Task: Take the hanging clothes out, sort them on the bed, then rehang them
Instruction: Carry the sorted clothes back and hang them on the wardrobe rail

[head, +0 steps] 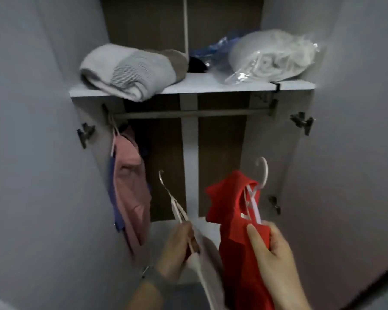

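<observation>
Dim, flat indoor light, cool grey cast; source not in view. Interior of wardrobe (pixel 220 153) darker than its doors; deep shadow under the shelf (pixel 188 88) and behind the rail (pixel 195 113). Plastic bag (pixel 271 54) on shelf shows soft glare. Overall soft, compression smear; left hand (pixel 177 249) motion-blurred; right hand (pixel 271 256) a little sharper. Wide-angle bowing of door edges; corners vignetted.
</observation>
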The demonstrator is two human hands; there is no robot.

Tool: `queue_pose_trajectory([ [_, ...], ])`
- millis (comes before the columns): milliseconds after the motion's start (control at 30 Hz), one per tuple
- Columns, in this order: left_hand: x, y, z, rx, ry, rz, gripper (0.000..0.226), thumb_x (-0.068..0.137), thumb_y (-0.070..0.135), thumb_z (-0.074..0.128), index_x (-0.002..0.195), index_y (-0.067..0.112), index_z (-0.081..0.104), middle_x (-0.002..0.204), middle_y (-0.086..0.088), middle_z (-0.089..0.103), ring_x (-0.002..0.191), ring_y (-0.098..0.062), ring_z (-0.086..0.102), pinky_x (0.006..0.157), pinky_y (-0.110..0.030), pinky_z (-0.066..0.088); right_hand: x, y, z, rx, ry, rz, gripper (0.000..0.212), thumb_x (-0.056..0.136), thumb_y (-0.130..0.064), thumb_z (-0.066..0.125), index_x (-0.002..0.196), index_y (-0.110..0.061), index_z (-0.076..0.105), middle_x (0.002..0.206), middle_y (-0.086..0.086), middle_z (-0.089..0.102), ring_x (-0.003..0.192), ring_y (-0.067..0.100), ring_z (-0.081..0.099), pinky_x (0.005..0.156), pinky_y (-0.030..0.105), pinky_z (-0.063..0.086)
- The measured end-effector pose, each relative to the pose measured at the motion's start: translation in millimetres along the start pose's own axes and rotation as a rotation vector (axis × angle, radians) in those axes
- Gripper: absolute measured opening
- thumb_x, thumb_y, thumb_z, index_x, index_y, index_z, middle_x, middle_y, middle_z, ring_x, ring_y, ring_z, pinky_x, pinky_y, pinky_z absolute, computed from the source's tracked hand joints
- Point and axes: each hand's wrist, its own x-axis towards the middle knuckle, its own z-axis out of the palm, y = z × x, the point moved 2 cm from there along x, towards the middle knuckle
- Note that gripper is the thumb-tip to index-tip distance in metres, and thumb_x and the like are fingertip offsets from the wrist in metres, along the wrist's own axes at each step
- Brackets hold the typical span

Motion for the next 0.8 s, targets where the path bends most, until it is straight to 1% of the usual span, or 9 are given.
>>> queue_pose_trajectory([
  [33, 19, 11, -17, 0.036, -0.008, 0.015, 0.027, 0.089, 0.023, 0.050, 0.064, 0.013, 0.048, 0.052, -0.003, 0.047, 0.045, -0.013, 0.047, 0.048, -0.025, 0.041, 21, -1, 16, 0.006, -0.018, -0.003, 0.004, 0.086, -0.033, 0.061, 0.085, -0.031, 0.065, 0.076, -0.003, 0.071, 0.078, 0.017, 0.067, 0.075, 0.038, 0.052],
  [100, 55, 32, -44, 0.091, -0.031, 0.022, 0.033, 0.093, 0.025, 0.046, 0.062, 0.016, 0.053, 0.047, 0.004, 0.053, 0.042, -0.009, 0.051, 0.045, -0.020, 0.042, 57, -3, 50, 0.020, -0.039, 0.008, 0.005, 0.087, -0.033, 0.061, 0.087, -0.029, 0.065, 0.078, 0.001, 0.071, 0.076, 0.019, 0.068, 0.074, 0.040, 0.054],
  [167, 100, 55, -68, 0.151, -0.028, 0.038, 0.036, 0.096, 0.029, 0.042, 0.065, 0.017, 0.056, 0.049, 0.006, 0.056, 0.043, -0.006, 0.052, 0.048, -0.020, 0.042, 92, -11, 80, 0.054, -0.059, 0.034, 0.006, 0.088, -0.027, 0.061, 0.086, -0.022, 0.064, 0.077, 0.008, 0.070, 0.064, 0.009, 0.066, 0.061, 0.027, 0.052],
  [233, 144, 81, -90, 0.173, -0.002, 0.062, 0.033, 0.095, 0.035, 0.044, 0.073, 0.014, 0.056, 0.056, 0.001, 0.053, 0.049, -0.010, 0.049, 0.051, -0.023, 0.040, 124, -20, 104, 0.049, -0.082, 0.047, 0.006, 0.090, -0.020, 0.059, 0.088, -0.015, 0.064, 0.073, 0.007, 0.068, 0.050, -0.002, 0.060, 0.049, 0.016, 0.043],
  [333, 205, 131, -130, 0.065, 0.126, 0.078, 0.034, 0.095, 0.028, 0.045, 0.064, 0.015, 0.052, 0.048, 0.005, 0.046, 0.043, -0.008, 0.044, 0.043, -0.019, 0.037, 164, -37, 130, 0.050, -0.128, 0.052, 0.010, 0.090, -0.020, 0.059, 0.092, -0.012, 0.064, 0.076, 0.004, 0.066, 0.063, 0.006, 0.061, 0.055, 0.021, 0.039],
  [433, 254, 180, -166, 0.026, 0.177, 0.102, 0.051, 0.097, 0.028, 0.042, 0.046, 0.022, 0.045, 0.037, 0.009, 0.036, 0.028, -0.005, 0.033, 0.031, -0.013, 0.028, 196, -49, 146, 0.024, -0.160, 0.079, 0.010, 0.090, -0.025, 0.059, 0.091, -0.017, 0.064, 0.079, 0.004, 0.067, 0.075, 0.016, 0.062, 0.059, 0.026, 0.041],
  [533, 303, 199, -204, 0.065, 0.299, 0.117, 0.046, 0.096, 0.023, 0.042, 0.053, 0.019, 0.029, 0.039, 0.004, 0.024, 0.025, -0.008, 0.020, 0.036, -0.008, 0.022, 224, -56, 159, -0.015, -0.224, 0.086, 0.010, 0.090, -0.029, 0.057, 0.091, -0.022, 0.064, 0.081, 0.006, 0.069, 0.076, 0.021, 0.065, 0.062, 0.029, 0.044],
  [667, 347, 201, -239, 0.134, 0.382, 0.042, 0.036, 0.093, 0.015, 0.037, 0.058, 0.018, 0.029, 0.037, 0.003, 0.027, 0.025, -0.009, 0.019, 0.038, -0.008, 0.022, 253, -58, 172, -0.083, -0.310, 0.005, 0.013, 0.089, -0.034, 0.057, 0.088, -0.025, 0.067, 0.077, 0.003, 0.072, 0.075, 0.020, 0.069, 0.073, 0.040, 0.054],
  [800, 373, 181, -264, 0.119, 0.492, -0.031, 0.040, 0.097, 0.032, 0.040, 0.061, 0.016, 0.034, 0.044, 0.000, 0.032, 0.021, -0.008, 0.020, 0.039, -0.004, 0.024, 269, -56, 185, -0.115, -0.356, -0.070, 0.012, 0.090, -0.032, 0.058, 0.086, -0.026, 0.068, 0.075, 0.001, 0.073, 0.069, 0.014, 0.070, 0.075, 0.040, 0.057],
])
